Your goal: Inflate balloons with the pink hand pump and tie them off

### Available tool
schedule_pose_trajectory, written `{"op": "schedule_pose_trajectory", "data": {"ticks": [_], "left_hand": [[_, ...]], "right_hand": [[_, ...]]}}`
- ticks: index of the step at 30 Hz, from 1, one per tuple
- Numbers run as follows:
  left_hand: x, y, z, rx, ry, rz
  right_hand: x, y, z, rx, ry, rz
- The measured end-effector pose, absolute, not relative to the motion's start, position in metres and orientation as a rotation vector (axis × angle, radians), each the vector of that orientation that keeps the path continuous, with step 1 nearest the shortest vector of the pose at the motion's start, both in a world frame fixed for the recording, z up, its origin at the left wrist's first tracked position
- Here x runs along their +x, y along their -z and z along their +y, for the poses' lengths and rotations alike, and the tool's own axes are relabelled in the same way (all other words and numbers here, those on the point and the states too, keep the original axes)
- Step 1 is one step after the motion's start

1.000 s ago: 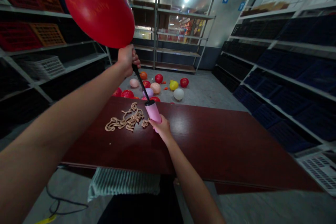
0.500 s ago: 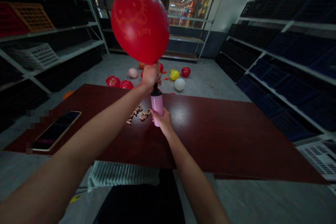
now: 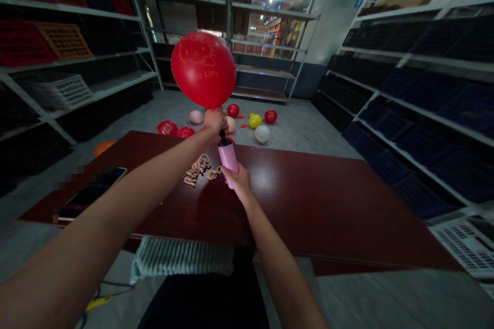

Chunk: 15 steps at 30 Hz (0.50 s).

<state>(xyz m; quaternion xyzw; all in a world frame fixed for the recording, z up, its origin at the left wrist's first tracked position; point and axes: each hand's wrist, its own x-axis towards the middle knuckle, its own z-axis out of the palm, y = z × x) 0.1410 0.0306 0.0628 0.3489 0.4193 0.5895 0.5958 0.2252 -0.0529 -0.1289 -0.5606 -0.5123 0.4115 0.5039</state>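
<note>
A large red balloon point(image 3: 203, 69) with a printed cartoon face stands above my left hand point(image 3: 215, 120), whose fingers are wrapped round its neck at the black nozzle of the pump. My right hand point(image 3: 238, 180) is closed round the lower part of the pink pump point(image 3: 228, 157), which tilts slightly over the dark red table point(image 3: 309, 190). Beside the pump on the left lies a pile of beige uninflated balloons point(image 3: 197, 168). A phone point(image 3: 92, 193) rests at the table's left side, partly behind my left forearm.
Several balloons lie on the floor past the table, among them a white one point(image 3: 262, 133), a yellow one point(image 3: 255, 121) and a red one point(image 3: 270, 116). Shelves with crates point(image 3: 65, 40) line both sides. A striped pale green cloth point(image 3: 183, 257) shows under the near edge.
The red balloon appears lower and smaller in view, and my left hand has shifted slightly down and left with it. The pump's top now leans more to the left. The camera view has tilted up.
</note>
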Motion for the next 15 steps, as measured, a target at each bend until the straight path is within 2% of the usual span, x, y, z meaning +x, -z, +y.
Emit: {"op": "schedule_pose_trajectory", "data": {"ticks": [9, 15], "left_hand": [[0.108, -0.088, 0.048, 0.747, -1.443, 0.919], [0.079, -0.126, 0.059, 0.740, -1.529, 0.904]], "right_hand": [[0.225, 0.130, -0.053, -1.354, -0.955, -1.281], [0.222, 0.133, -0.054, -1.338, -0.982, -1.325]]}}
